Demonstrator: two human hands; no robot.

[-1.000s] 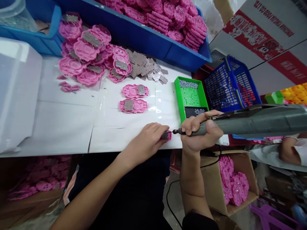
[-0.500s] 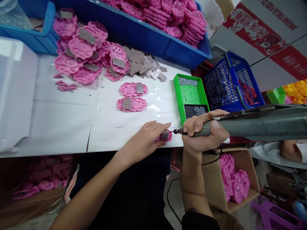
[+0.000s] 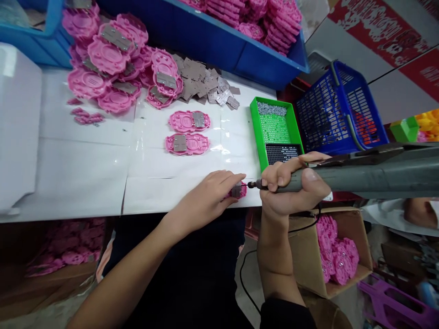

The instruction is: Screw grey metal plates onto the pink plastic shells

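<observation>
Near the table's front edge, my left hand (image 3: 214, 194) grips a pink plastic casing (image 3: 243, 190) with a grey metal plate (image 3: 236, 190) on it, fingers on its far side and thumb on the near side. My right hand (image 3: 291, 185) is wrapped round a grey-green electric screwdriver (image 3: 363, 176), which lies level and points left. Its thin bit reaches the casing at the plate; the exact contact point is too small to make out. Beyond my left hand, two more pink casings (image 3: 189, 121) lie flat, each with a metal plate.
A green tray (image 3: 254, 121) of screws with a black perforated block (image 3: 274, 155) stands by my right hand. Behind are piled pink casings (image 3: 111, 50), loose metal plates (image 3: 195, 77) and a blue bin (image 3: 219, 39). A blue basket (image 3: 368, 103) and a cardboard box (image 3: 307, 260) are at right.
The view has shifted slightly, so the table's contents sit a little higher in the picture. Both hands keep their grip, and the bit stays at the casing.
</observation>
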